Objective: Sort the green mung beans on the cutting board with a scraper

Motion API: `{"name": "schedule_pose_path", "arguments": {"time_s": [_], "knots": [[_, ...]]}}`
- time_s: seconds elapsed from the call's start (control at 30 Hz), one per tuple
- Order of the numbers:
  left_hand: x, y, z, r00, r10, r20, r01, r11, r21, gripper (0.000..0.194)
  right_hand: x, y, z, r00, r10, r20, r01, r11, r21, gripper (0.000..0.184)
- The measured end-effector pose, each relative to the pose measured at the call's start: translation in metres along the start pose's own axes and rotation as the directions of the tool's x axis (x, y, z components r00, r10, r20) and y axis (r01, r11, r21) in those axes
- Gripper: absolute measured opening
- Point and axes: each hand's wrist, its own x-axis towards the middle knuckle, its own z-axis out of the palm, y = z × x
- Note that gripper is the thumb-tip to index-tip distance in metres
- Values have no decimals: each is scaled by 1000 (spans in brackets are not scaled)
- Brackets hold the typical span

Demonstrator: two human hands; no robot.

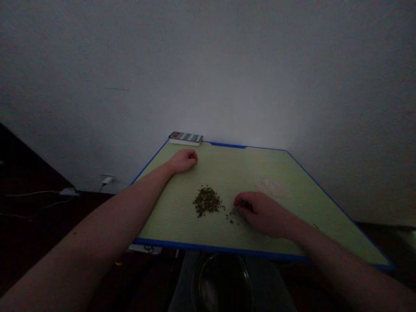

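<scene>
A heap of small brown-green pieces, like dried beans or pellets [207,201], lies mid-table. My left hand [184,161] rests on the far left part of the tabletop, its fingers curled closed; whatever may be inside is hidden. To the right of the heap, my right hand [255,210] is low over the table with thumb and fingers curled together. Several stray pieces [231,221] lie just left of its fingertips, apart from the heap. I cannot make out what its fingers hold, if anything. Pale fine bits [271,186] are scattered beyond my right hand.
The light green table [227,169] has a blue edge and stands against a grey wall [234,78]. A phone-like flat object [186,137] lies on a white block at the back left corner. Below the front edge, a round shiny bowl [222,281] sits on the lap.
</scene>
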Motion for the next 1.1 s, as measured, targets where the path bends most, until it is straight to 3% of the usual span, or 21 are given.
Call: {"name": "schedule_pose_path", "arguments": {"time_s": [0.43,0.7,1.1], "knots": [[1,-1,1,1000,6,-3,-6,1000,2,15,10,-5,3,996,-86,9,86,996,8,24],[1,-2,1,1000,14,-6,-14,999,36,15,1,1,2,1000,-17,3,17,999,32,22],[1,1,0,1000,0,-4,0,1000,19,13,2,-10,3,999,-37,-8,37,999,9,21]]}}
